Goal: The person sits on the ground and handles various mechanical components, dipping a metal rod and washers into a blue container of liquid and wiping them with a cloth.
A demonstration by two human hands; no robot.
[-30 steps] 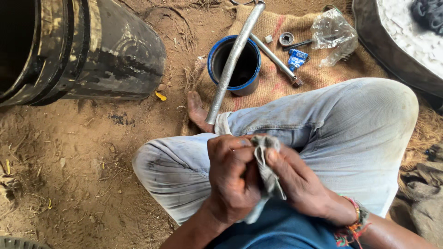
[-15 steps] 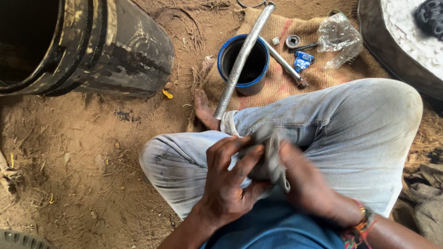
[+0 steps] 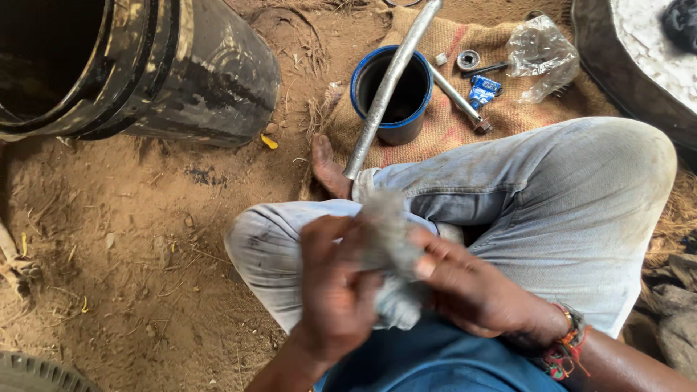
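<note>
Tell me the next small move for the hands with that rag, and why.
Probably keep rubbing the grey rag between the palms. The left hand and right hand both clutch it, bunched over the lap, and it looks blurred. The metal pipe leans across the blue can, untouched.

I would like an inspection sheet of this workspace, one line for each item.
Surface: bare sandy ground; a burlap mat lies ahead of the knees.
Job's things: a grey rag held between both hands over the lap.
Clutter: blue can with a metal pipe lying across it, metal ring, clear plastic bag, small blue packet.
Grippers: left hand and right hand both closed on the rag.
Cables: nothing seen.
Surroundings: large black barrel on its side, tyre edge, bare foot.
</note>
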